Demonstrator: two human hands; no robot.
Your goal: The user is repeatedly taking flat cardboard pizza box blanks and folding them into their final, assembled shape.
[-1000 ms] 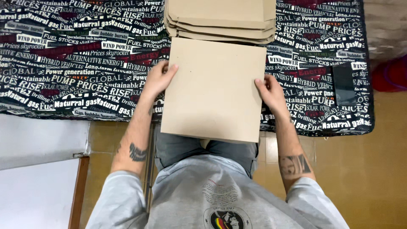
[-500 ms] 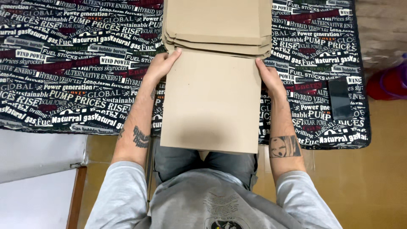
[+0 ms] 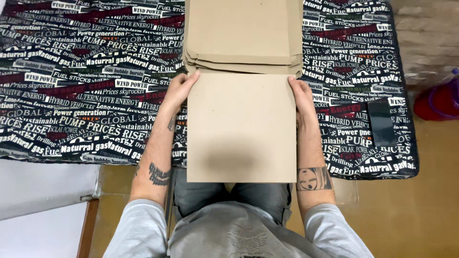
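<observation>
A worktop (image 3: 71, 95) fills the upper part of the head view, covered edge to edge by a black cloth printed all over with white and red lettering in many sizes. The floor (image 3: 420, 210) below and to the right of it is plain tan.

On the cloth, at the top centre, lies a stack of flat brown cardboard sheets (image 3: 244, 33), their near edges stepped slightly one over another. Just in front of the stack, with its far edge touching or almost touching the lowest sheet, lies a single flat cardboard sheet (image 3: 241, 126). It is plain, unprinted and rectangular, and its near edge juts past the worktop's front edge over the person's lap.

A white panel (image 3: 43, 191) stands at the lower left, beside the worktop. At the far right edge, off the worktop, a red and purple object (image 3: 440, 100) is partly cut off. A dark, flat, rectangular phone (image 3: 381, 122) rests on the cloth near the right edge, well apart from the cardboard.

The left hand (image 3: 179, 91) lies along the single sheet's left edge near its far corner, fingers nearly straight and touching that edge. The right hand (image 3: 302, 98) does the same at the right edge, fingers extended against the far corner. Neither hand is closed into a full grip; both press the sheet from its sides.
</observation>
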